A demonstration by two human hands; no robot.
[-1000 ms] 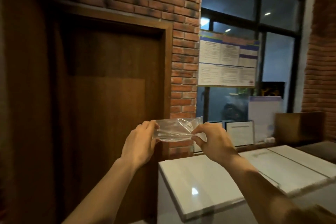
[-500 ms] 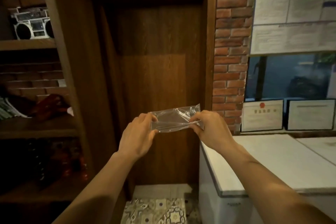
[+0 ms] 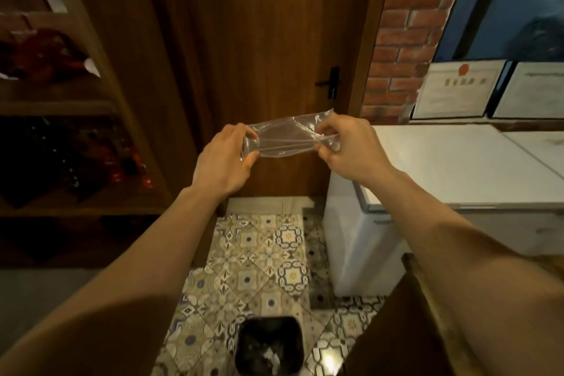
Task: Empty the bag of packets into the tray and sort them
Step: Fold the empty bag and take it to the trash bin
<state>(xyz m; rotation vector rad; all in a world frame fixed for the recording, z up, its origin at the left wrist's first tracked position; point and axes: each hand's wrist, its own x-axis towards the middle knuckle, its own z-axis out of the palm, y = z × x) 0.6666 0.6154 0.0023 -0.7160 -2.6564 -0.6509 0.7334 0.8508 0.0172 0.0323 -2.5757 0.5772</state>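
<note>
I see both hands up in front of the door [image 3: 262, 40], stretching a clear plastic bag [image 3: 285, 139] flat between them. Left hand [image 3: 224, 162] grip is pinched on the bag's left end, thumb and fingers closed over the crumpled edge. Right hand [image 3: 351, 149] grip is pinched on the right end, fingertips bunching the plastic. The bag looks see-through and flat; I can't tell if anything is inside. Below the grip, well apart, a black bin [image 3: 268, 345] sits on the patterned tile floor [image 3: 259, 253], some scrap in it. Right of the right grip is a white surface [image 3: 451, 162], with framed papers [image 3: 454, 88] behind it against the window. Left of the left grip, dark wooden shelves [image 3: 61, 94] hold red items, too dim to identify.
</note>
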